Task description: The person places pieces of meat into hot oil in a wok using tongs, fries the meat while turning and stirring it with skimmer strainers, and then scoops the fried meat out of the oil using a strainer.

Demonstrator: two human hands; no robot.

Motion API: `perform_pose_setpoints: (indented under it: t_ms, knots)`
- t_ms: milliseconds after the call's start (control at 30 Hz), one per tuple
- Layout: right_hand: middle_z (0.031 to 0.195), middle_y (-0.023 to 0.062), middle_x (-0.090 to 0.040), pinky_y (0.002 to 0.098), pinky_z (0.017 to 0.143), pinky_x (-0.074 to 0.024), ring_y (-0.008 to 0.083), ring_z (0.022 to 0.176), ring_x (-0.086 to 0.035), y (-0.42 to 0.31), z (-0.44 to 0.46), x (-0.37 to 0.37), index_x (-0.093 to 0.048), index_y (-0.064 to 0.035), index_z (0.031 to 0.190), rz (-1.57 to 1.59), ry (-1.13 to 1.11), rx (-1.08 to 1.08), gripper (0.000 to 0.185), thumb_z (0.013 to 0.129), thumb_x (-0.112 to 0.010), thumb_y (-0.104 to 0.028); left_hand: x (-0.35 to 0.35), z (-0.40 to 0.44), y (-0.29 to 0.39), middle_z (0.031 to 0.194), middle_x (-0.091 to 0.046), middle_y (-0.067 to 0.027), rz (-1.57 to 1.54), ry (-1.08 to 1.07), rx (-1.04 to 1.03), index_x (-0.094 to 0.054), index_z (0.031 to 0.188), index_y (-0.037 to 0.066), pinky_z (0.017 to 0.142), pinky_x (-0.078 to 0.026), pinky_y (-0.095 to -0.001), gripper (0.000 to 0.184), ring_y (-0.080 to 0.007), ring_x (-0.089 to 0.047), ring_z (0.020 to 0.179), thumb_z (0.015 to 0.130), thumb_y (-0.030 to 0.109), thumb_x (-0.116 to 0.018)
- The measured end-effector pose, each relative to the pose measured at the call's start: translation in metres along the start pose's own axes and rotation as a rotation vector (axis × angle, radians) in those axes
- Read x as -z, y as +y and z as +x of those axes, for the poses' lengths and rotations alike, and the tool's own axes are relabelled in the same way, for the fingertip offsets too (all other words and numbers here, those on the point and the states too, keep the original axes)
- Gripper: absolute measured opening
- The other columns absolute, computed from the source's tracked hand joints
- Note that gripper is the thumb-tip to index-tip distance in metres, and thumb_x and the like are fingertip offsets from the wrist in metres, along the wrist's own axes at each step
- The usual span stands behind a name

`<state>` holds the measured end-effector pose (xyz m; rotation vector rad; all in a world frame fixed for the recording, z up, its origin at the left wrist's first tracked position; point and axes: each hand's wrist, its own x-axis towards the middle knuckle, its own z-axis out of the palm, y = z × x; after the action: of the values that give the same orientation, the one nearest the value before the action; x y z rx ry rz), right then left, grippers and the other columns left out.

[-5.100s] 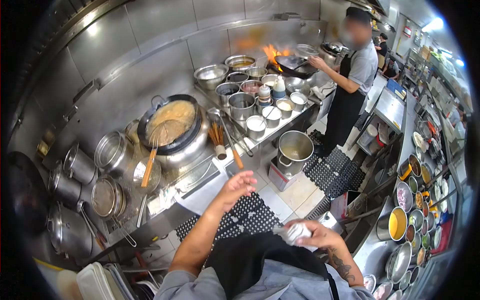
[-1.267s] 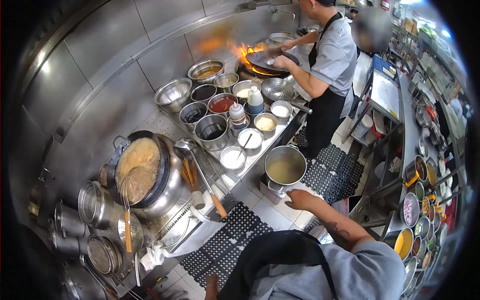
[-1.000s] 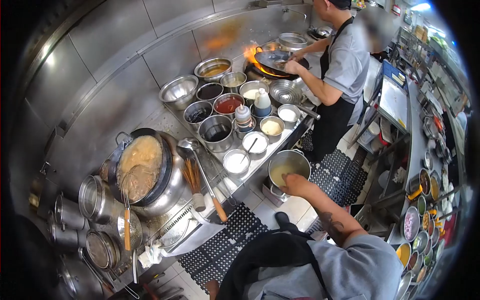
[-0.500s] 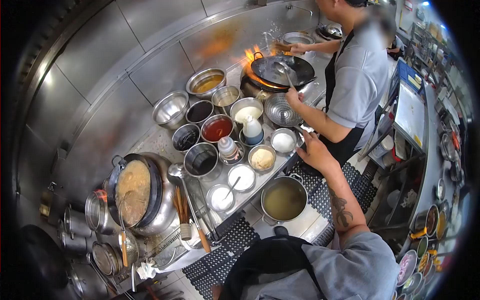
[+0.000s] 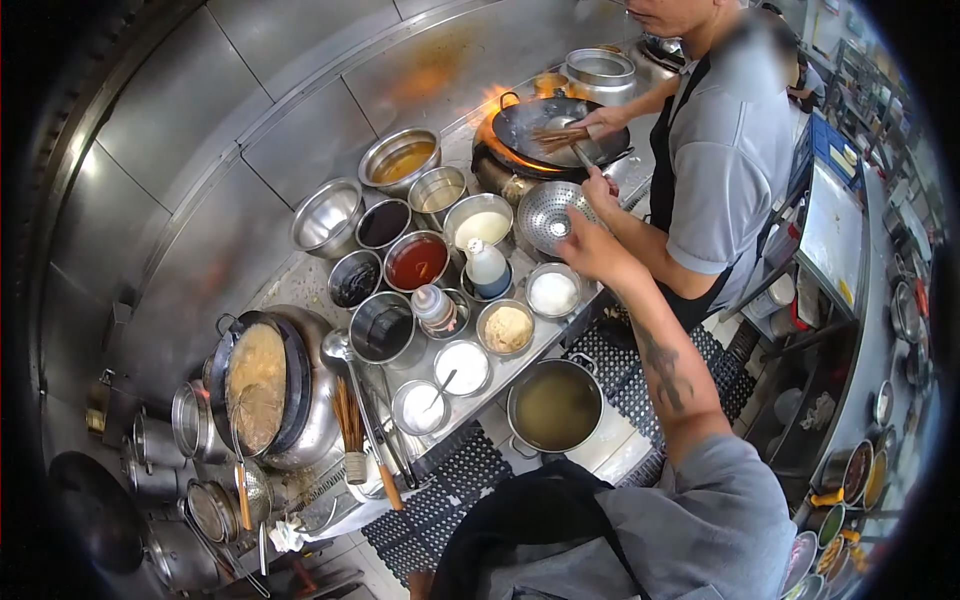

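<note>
My right hand (image 5: pixel 598 250) is stretched over the near edge of a perforated strainer (image 5: pixel 545 222), with at least one finger extended and nothing visible in it. My left hand is out of view; only a sliver of skin shows at the bottom edge. Beside the strainer are a pot of pale liquid (image 5: pixel 480 222), a bowl of white powder (image 5: pixel 553 292) and a squeeze bottle (image 5: pixel 487 268). Just beyond, a co-worker (image 5: pixel 725 170) holds a bamboo brush (image 5: pixel 560 138) and a handled tool over a flaming wok (image 5: pixel 515 125).
A large wok of brown frothy liquid (image 5: pixel 258 385) stands at left, near stacked pots and another bamboo brush (image 5: pixel 348 420). A stockpot (image 5: pixel 555 405) stands low below the counter edge. Black perforated mats (image 5: pixel 440 500) cover part of the floor. Ingredient containers line the right counter (image 5: pixel 880 350).
My right hand has moved from above the stockpot, past the counter's edge, to the strainer. The white cloth it held earliest is gone from it. The co-worker's brush has come down into the wok.
</note>
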<state>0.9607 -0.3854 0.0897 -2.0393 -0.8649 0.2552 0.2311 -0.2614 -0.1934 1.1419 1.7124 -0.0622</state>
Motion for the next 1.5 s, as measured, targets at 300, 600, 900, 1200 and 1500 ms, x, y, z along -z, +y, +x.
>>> perform_pose_setpoints:
  t_ms: [300,600,900,1200,1500]
  knots:
    - [0.067,0.0120,-0.057,0.0309,0.041,-0.0435,0.0187,0.045,-0.053,0.026,0.152,0.018,-0.010,-0.0092,0.135,0.187,-0.228,-0.490,0.062,0.084,-0.045,-0.012,0.001,-0.013,-0.019,0.075,-0.059,-0.0126,0.009,0.015,0.065,-0.059,0.083,0.003,0.056,-0.049,-0.0385,0.018,-0.0278,-0.060,0.064,0.072,0.016,-0.056]
    - [0.067,0.0120,-0.056,0.0313,0.041,-0.0428,0.0180,0.049,-0.052,0.047,0.169,0.025,0.007,-0.0133,0.137,0.280,-0.195,-0.542,0.073,0.083,-0.043,-0.011,-0.004,-0.024,-0.035,0.073,-0.058,-0.0127,-0.016,0.037,0.132,-0.058,0.083,0.002,0.054,-0.049,-0.0380,0.017,-0.0275,-0.060,0.062,0.073,0.016,-0.056]
    - [0.063,0.0111,-0.057,0.0301,0.036,-0.0402,0.0174,0.043,-0.051,0.048,0.164,0.035,0.006,-0.0148,0.137,0.245,-0.131,-0.527,0.071,0.084,-0.041,-0.011,0.003,-0.022,-0.034,0.072,-0.057,-0.0129,-0.010,0.029,0.128,-0.057,0.082,0.001,0.052,-0.049,-0.0375,0.017,-0.0271,-0.060,0.061,0.073,0.016,-0.055]
    - [0.062,0.0090,-0.057,0.0290,0.034,-0.0379,0.0152,0.040,-0.048,0.035,0.144,0.039,0.005,-0.0164,0.139,0.261,-0.102,-0.470,0.073,0.082,-0.042,-0.009,0.006,-0.023,-0.048,0.070,-0.057,-0.0131,-0.063,0.035,0.120,-0.056,0.082,0.000,0.050,-0.049,-0.0370,0.017,-0.0268,-0.059,0.059,0.074,0.015,-0.054]
    - [0.060,0.0080,-0.057,0.0279,0.035,-0.0378,0.0134,0.041,-0.048,0.022,0.143,0.041,0.002,-0.0128,0.140,0.073,-0.133,-0.444,0.070,0.082,-0.038,-0.008,0.000,-0.037,-0.085,0.068,-0.056,-0.0132,-0.132,0.060,0.168,-0.056,0.081,-0.001,0.048,-0.049,-0.0365,0.017,-0.0265,-0.059,0.057,0.074,0.015,-0.053]
